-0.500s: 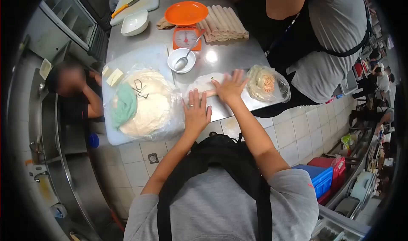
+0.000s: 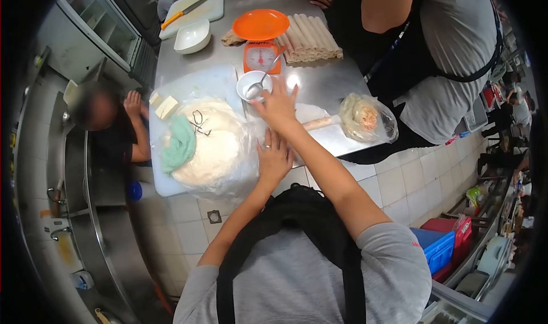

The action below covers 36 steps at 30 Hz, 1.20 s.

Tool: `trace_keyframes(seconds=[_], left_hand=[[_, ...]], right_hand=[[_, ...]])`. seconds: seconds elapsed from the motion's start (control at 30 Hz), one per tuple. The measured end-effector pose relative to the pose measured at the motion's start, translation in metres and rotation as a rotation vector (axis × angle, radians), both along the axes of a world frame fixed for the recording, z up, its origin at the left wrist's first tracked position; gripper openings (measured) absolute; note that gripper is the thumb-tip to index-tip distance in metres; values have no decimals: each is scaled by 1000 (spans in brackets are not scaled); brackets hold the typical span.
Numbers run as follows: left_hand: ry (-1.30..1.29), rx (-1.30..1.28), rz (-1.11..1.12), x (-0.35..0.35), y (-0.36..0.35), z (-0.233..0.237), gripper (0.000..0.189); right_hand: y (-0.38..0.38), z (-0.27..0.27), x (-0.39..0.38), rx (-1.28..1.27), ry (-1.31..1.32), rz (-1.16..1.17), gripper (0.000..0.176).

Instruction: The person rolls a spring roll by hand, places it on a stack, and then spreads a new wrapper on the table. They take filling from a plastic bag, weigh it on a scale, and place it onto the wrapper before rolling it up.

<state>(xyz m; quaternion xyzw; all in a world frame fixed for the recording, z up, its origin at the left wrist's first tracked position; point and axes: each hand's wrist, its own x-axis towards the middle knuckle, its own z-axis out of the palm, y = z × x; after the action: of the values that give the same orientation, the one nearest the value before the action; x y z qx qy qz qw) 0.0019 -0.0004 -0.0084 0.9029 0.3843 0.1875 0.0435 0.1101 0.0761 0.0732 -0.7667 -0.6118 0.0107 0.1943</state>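
Note:
A pale rolled wrapper [image 2: 321, 122] lies near the table's front edge, beside thin white wrapper sheets [image 2: 308, 111]. My left hand [image 2: 275, 157] is flat at the front edge, fingers stretched out, near the roll's left end. My right hand [image 2: 278, 102] reaches across above it with fingers spread, right at the rim of a white bowl [image 2: 245, 84]. A metal spoon [image 2: 266, 75] leans in that bowl, its handle slanting toward the orange scale [image 2: 260, 57]. Right of the roll sits an open plastic bag [image 2: 368, 117] holding a shredded orange-and-pale filling.
Left, a white board [image 2: 162, 172] carries bagged pale wrappers [image 2: 214, 144], a green cloth [image 2: 178, 144] and white blocks [image 2: 166, 107]. Behind are stacked rolls [image 2: 311, 38], an orange plate [image 2: 261, 25], a square bowl [image 2: 192, 37] and a knife [image 2: 188, 8]. People stand left and right.
My right hand has left the roll and moved left to the white bowl. My left hand has shifted slightly toward me, off the roll's middle. The view has moved a little.

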Motion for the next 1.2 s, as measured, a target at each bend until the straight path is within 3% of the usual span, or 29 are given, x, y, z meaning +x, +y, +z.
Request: trace_keyframes(seconds=[0.03, 0.1, 0.13, 0.2, 0.23, 0.37, 0.43, 0.47, 0.53, 0.57, 0.63, 0.67, 0.73, 0.9, 1.0, 1.2], left_hand=[[-3, -12, 0, 0, -2, 0, 57], [-58, -4, 2, 1, -1, 3, 58], [-60, -6, 2, 1, -1, 5, 58], [-57, -1, 13, 2, -3, 7, 59], [-55, -4, 3, 2, -3, 8, 59], [-21, -3, 0, 2, -3, 10, 61], [-24, -9, 10, 3, -1, 11, 61], [-40, -5, 8, 3, -2, 12, 61], [-59, -15, 19, 1, -5, 11, 61], [-67, -13, 10, 1, -4, 10, 61], [-83, -13, 15, 1, -3, 10, 60], [-65, 4, 15, 0, -3, 9, 60], [-49, 23, 23, 0, -2, 9, 60], [-60, 50, 17, 1, -2, 7, 59], [-36, 31, 20, 0, -1, 6, 59], [-40, 48, 21, 1, -1, 6, 59]], right_hand=[[-17, -1, 8, 96, 99, -16, 56], [-49, -20, 25, 7, -11, -238, 61], [-59, -29, 30, 5, -14, -238, 61], [-76, -37, 37, -305, 42, -419, 66], [-77, -31, 42, -365, 73, -315, 68], [-76, -34, 54, -289, -16, -258, 67], [-79, -11, 68, -597, -145, -437, 63], [-80, -10, 87, -601, -150, -433, 63], [-88, -8, 131, -351, 83, -58, 56], [-92, -6, 141, -360, 76, -48, 56], [-97, 2, 156, -235, -136, 210, 51], [-100, 1, 165, -238, -142, 222, 51], [-105, -3, 180, -412, -258, 405, 48], [-82, 8, 190, -487, -317, 425, 50], [-79, -9, 184, -318, -306, 535, 50], [-74, 22, 206, -664, -447, 555, 50]])
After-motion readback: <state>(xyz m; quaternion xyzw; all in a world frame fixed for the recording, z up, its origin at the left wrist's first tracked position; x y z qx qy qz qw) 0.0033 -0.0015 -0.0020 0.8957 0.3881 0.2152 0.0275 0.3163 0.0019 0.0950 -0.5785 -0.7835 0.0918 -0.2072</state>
